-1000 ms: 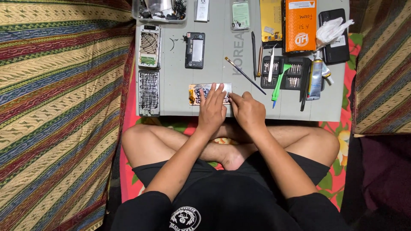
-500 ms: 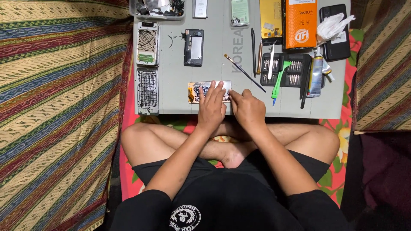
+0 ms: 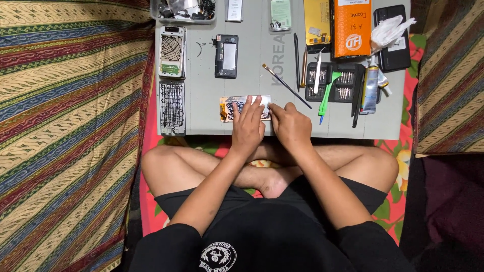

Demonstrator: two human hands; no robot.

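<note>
Phone panel (image 3: 237,107) at frame centre is pressed flat on the grey surface (image 3: 212,113) by left hand (image 3: 248,127), fingers spread; right hand (image 3: 288,126) grip pinched on its right edge

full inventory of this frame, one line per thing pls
work mat: 1, grey, before the crossed legs
phone panel: 1, orange-edged, mat's near edge, under both hands
phone frames: 2, white, mat's left side
phone body: 1, black, upper middle
brush: 1, thin, right of centre
bit set: 1, black, right
orange box: 1, top right
striped cloth: left of the mat
left hand: on panel
right hand: at panel's right end
</note>
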